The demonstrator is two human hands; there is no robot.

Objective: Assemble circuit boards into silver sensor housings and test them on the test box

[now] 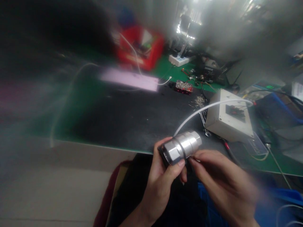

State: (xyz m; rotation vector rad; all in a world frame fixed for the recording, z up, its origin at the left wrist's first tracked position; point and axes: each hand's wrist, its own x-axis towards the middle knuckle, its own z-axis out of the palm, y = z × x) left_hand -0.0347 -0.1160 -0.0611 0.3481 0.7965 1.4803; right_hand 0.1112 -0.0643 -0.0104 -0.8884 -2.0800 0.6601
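Note:
A silver metal cylinder (pixel 181 147) with flat faces and a dark band round its middle lies tilted in my left hand (pixel 161 176), whose fingers wrap round it from below. A white cable (pixel 201 110) rises behind the cylinder and arches to the right. My right hand (pixel 222 176) is closed in a pinch at the cylinder's lower right side. Whatever sits between its fingertips is too small and hidden to name.
On the bench lie a small red box of metal pins (pixel 184 86), loose pins (pixel 199 101) and a wrench (pixel 204 126). A white device (pixel 228 116) stands at right. Behind are a red bin (pixel 123 58) and a power strip (pixel 179 60). The bench edge (pixel 106 146) runs across in front.

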